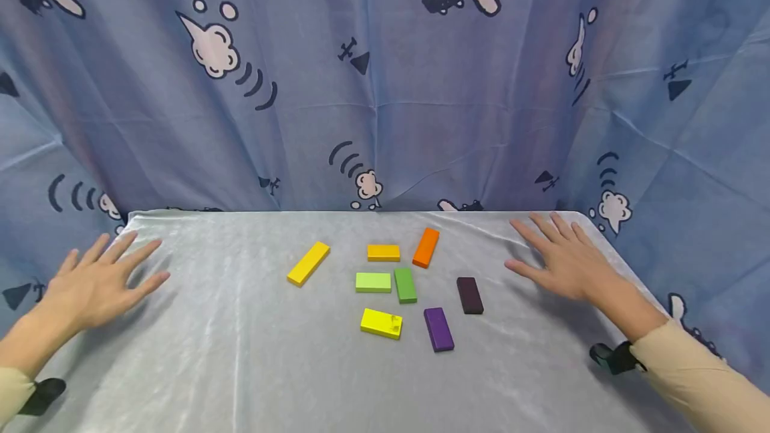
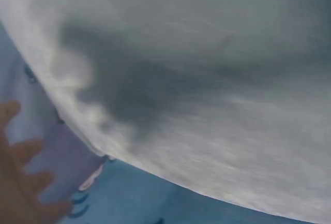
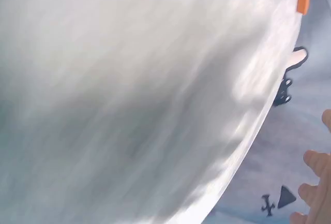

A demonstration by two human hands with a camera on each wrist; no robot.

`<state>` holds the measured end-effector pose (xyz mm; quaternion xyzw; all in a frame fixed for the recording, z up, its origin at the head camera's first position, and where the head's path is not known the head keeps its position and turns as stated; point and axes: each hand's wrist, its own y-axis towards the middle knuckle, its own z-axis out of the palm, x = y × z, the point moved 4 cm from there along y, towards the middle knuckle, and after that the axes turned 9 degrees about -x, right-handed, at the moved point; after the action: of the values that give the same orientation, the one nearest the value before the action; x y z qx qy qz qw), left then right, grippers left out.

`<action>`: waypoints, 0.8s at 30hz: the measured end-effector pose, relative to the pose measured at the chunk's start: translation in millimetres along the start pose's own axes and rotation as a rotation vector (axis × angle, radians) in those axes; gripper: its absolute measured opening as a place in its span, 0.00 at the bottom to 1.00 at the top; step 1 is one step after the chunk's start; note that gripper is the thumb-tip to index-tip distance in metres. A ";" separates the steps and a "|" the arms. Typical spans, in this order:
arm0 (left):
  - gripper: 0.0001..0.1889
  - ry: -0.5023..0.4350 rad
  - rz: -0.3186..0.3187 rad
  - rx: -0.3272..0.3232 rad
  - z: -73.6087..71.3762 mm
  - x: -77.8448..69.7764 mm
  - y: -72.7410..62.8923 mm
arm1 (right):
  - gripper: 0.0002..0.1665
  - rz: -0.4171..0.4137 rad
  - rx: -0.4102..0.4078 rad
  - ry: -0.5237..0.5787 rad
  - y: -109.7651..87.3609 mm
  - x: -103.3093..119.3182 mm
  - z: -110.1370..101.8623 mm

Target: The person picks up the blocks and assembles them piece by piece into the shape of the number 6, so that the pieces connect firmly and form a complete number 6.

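Note:
Several coloured rectangular blocks lie apart on the pale cloth in the head view. At the back are a long amber block (image 1: 309, 264), a short amber block (image 1: 383, 253) and an orange block (image 1: 426, 248). In the middle sit a light green block (image 1: 373, 282), a green block (image 1: 406, 285) and a dark brown block (image 1: 470, 295). Closer in are a yellow block (image 1: 381, 323) with a mark on one end and a purple block (image 1: 439, 329). My left hand (image 1: 99, 286) hovers at the left, fingers spread, holding nothing. On the right, my right hand (image 1: 562, 259) is likewise spread and holds nothing, nearest the dark brown block.
A table covered with pale, shiny cloth (image 1: 240, 366) spans the front. Behind it and along both sides hangs a blue curtain (image 1: 409, 85) printed with planes and clouds. Dark straps (image 1: 616, 358) sit at both wrists.

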<state>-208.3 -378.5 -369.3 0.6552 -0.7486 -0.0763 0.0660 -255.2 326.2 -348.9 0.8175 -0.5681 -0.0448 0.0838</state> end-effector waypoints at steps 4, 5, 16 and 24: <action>0.39 -0.111 0.026 0.011 -7.2 -10.7 11.7 | 0.52 -0.029 -0.039 0.113 11.3 13.1 -3.0; 0.38 -0.152 0.034 0.002 -8.7 -13.2 14.2 | 0.52 -0.032 -0.046 0.144 13.8 15.9 -2.6; 0.37 -0.592 0.032 -0.037 -8.3 -39.4 32.5 | 0.55 0.111 -0.044 0.444 30.5 26.0 3.8; 0.37 -0.730 0.003 -0.024 -5.1 -49.5 42.3 | 0.52 0.161 -0.047 0.570 32.8 23.1 11.6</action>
<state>-241.8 -324.1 -355.7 0.5831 -0.7228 -0.3136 -0.1978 -279.2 292.4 -353.6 0.7473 -0.5835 0.1802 0.2618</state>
